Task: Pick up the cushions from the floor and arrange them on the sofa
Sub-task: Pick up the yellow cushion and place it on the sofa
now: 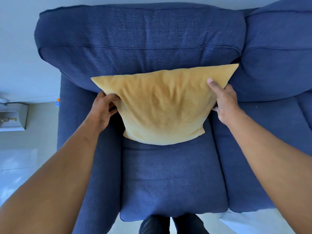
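At the bottom centre of the frame your dark trouser legs [170, 224] stand right against the front edge of the blue sofa [168, 179]. Both of your bare forearms reach up from the lower corners toward the middle of the frame.

Your left hand [103, 109] sits at the left-centre, its fingers [113, 105] curled around the left edge of the yellow cushion [162, 105], pinching the fabric. Your right hand [224, 100] is at the right-centre, gripping the cushion's right edge: the thumb presses flat on the front face near the upper right corner while the other fingers wrap behind, out of sight. Both hands are therefore closed on the cushion.

The cushion stands upright in the middle of the frame, its lower edge resting on the seat cushion of the sofa, its upper part leaning against the sofa's back pillow [140, 39]. The fabric is creased across the front, and its top right corner sticks out toward the neighbouring back pillow [278, 53] at the upper right.

To the left, beyond the sofa's armrest, a pale floor [25, 157] shows, with a small grey object [13, 117] at the left edge and a little orange-and-blue item [58, 102] just beside the armrest; what it is cannot be made out.
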{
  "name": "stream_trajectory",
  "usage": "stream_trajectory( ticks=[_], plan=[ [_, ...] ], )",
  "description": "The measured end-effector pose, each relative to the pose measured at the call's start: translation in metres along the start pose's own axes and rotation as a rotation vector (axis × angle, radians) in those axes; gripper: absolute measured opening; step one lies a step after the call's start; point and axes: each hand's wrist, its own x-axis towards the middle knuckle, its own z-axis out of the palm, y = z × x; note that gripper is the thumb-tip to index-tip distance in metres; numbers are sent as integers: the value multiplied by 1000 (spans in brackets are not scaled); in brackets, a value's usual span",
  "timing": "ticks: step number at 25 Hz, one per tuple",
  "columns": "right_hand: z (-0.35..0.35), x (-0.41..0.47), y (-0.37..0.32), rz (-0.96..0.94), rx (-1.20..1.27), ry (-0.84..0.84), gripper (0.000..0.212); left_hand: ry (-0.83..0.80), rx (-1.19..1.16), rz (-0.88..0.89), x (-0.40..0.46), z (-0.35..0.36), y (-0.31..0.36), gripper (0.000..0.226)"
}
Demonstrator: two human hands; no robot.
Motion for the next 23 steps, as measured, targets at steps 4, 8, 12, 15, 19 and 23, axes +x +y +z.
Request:
stream_trajectory(
  ticks=[4,8,12,15,19,23],
  plan=[
    [7,9,-9,-42,-22,1,18,101,35,134,-9,13,12,11],
    [-5,18,3,-72,-50,116,20,175,72,240,-14,0,1,6],
    [-1,23,7,-3,-116,194,24,183,148,214,-13,3,-3,11],
    [-1,21,-9,-9,-163,177,32,224,171,214,-10,3,7,11],
    [-10,5,-12,9,-215,134,43,250,214,91,-19,-4,2,23],
    [-25,-30,-8,-61,-336,182,56,256,284,39,-55,-8,-13,51]
  ],
)
